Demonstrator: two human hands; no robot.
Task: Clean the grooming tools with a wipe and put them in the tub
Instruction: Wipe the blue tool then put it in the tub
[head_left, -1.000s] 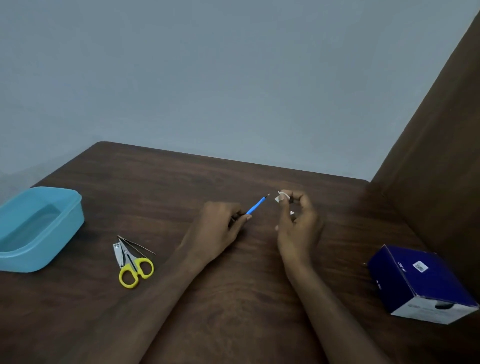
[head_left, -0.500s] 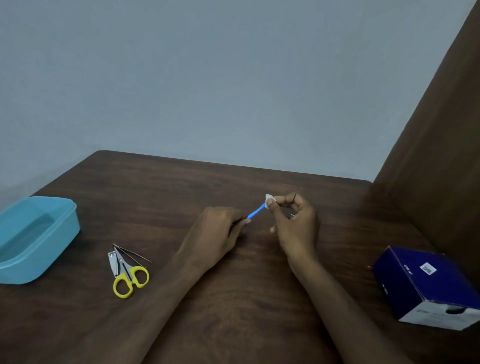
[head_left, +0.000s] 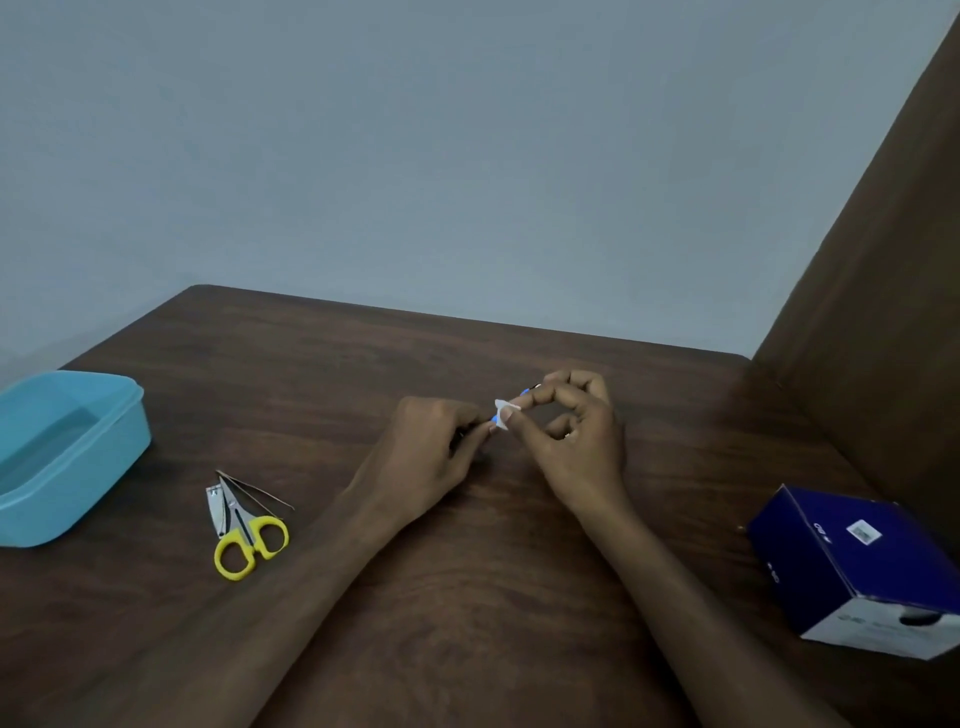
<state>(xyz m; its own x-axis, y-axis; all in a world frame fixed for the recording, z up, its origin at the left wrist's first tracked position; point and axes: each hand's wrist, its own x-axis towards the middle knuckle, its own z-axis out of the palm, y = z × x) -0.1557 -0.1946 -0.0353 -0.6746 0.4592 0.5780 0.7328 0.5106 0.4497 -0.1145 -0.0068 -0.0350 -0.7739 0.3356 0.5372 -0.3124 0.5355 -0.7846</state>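
My left hand (head_left: 434, 452) grips the near end of a thin blue-handled tool (head_left: 525, 391) above the middle of the dark wooden table. My right hand (head_left: 571, 441) pinches a small white wipe (head_left: 503, 415) around the tool's shaft, close to my left fingertips. Most of the tool is hidden by the wipe and my fingers; only a blue bit and the dark tip show. A light blue tub (head_left: 62, 457) stands at the left edge. Yellow-handled scissors (head_left: 249, 535), a nail clipper (head_left: 217, 506) and a thin metal tool (head_left: 260, 491) lie beside it.
A dark blue box (head_left: 862, 566) sits on the table at the right. A brown panel (head_left: 883, 312) rises along the right side. A grey wall stands behind the table's far edge (head_left: 467, 317).
My right hand with the wipe has slid down the blue tool from its tip toward my left hand, covering most of the blue handle. The view has shifted slightly.
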